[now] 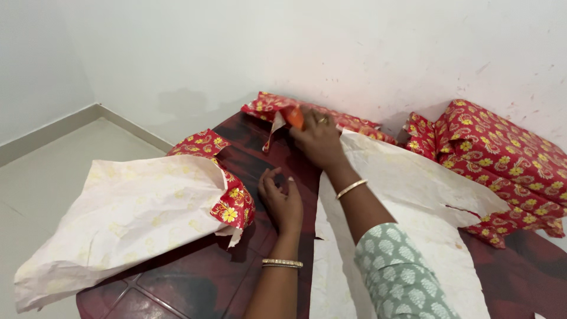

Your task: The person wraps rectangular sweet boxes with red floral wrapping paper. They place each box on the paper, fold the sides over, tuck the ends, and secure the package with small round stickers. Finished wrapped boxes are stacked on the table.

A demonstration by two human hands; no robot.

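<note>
Right hand (319,139) grip closed on orange cutter (293,117) at far edge of wrapping paper (407,183). Left hand (282,198) open, flat on dark red counter (177,283). Risk: paper unrestrained near blade, likely ragged tear. Wrapped box (502,156) well apart, right.

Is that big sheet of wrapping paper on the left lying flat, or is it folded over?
Folded over. The wrapping paper shows mostly its plain pale underside, and only its curled edge by the left hand shows the red flowered face.
</note>
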